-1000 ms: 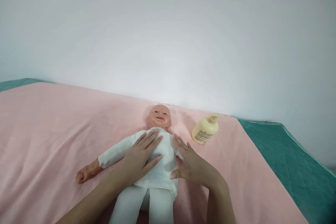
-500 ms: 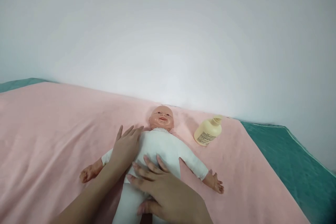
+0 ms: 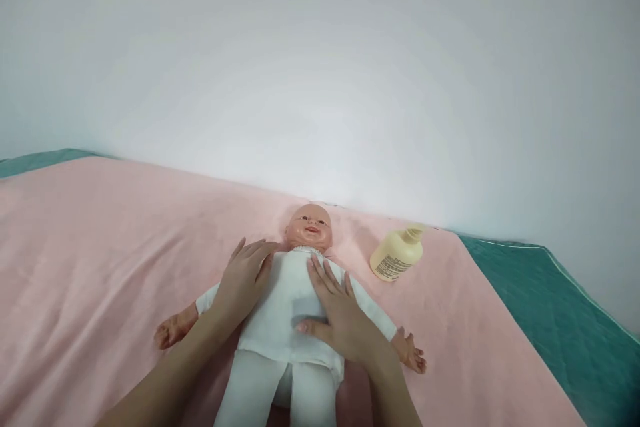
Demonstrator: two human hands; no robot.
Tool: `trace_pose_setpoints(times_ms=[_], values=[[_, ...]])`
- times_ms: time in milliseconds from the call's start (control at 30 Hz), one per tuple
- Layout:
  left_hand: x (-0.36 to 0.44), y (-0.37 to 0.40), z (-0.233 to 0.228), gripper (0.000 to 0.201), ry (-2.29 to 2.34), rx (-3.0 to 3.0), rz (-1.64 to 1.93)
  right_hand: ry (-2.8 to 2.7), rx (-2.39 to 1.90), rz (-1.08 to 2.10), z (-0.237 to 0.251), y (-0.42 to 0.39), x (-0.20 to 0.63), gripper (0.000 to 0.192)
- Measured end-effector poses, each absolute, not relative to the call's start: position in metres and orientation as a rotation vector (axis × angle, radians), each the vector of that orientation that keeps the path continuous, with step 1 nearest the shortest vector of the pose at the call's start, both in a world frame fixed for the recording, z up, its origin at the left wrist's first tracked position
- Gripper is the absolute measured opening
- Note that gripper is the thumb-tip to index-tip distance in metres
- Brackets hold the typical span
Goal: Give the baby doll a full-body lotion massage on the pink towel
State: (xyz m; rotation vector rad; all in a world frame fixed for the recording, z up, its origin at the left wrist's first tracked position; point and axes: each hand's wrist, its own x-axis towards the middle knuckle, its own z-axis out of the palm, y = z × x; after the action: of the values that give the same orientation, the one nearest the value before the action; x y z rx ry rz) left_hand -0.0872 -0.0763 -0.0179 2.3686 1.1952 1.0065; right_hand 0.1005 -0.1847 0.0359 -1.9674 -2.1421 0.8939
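- Looking down from the head view, a baby doll (image 3: pixel 287 320) lies on its back on a pink blanket (image 3: pixel 100 247), its head toward the pale wall (image 3: pixel 320 67) and its legs running off the bottom edge of the picture.
- The doll wears a white suit; both of its arms are spread out to the sides, with the bare plastic hands resting on the blanket.
- The left hand (image 3: pixel 243 280) lies flat and open on the doll's shoulder and upper chest, on the side left of the head, its fingers stretched toward the neck and gripping nothing.
- The right hand (image 3: pixel 343 317) also lies open, palm down on the doll's chest and belly, fingers pointing up toward the chin and the thumb stretched out across the middle of the suit.
- The two hands are near each other on the torso but do not touch.
- Both forearms come in from the bottom edge, one on each side of the doll's legs.
- A cream-coloured pump bottle (image 3: pixel 395 257) lies tilted on the blanket, near the doll's head on the right and apart from it.
- A teal sheet (image 3: pixel 550 320) shows beyond the blanket's right edge and as a thin strip at the far left.
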Motion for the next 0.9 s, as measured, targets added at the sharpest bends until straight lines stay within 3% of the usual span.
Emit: trace_pose_setpoints(times_ms=[167, 400, 600, 767, 900], values=[[-0.086, -0.095, 0.001, 0.03, 0.863, 2.252, 1.079, -2.101, -2.045, 1.043, 0.04, -0.188, 0.123, 0.115], [-0.082, -0.123, 0.03, 0.03, 0.109, 2.511, 0.46, -2.135, -2.07, 1.082, 0.039, -0.192, 0.14, 0.135], [-0.077, -0.125, 0.023, 0.028, 0.15, 2.502, 0.339, -2.111, -2.113, 1.097, 0.04, -0.193, 0.146, 0.133], [-0.075, -0.115, 0.009, 0.059, 0.229, 2.623, 0.374, -2.113, -2.101, 1.1, 0.038, -0.193, 0.146, 0.131], [-0.073, -0.109, -0.014, 0.067, 0.508, 2.722, 0.566, -2.097, -2.105, 1.097, 0.039, -0.194, 0.144, 0.131]])
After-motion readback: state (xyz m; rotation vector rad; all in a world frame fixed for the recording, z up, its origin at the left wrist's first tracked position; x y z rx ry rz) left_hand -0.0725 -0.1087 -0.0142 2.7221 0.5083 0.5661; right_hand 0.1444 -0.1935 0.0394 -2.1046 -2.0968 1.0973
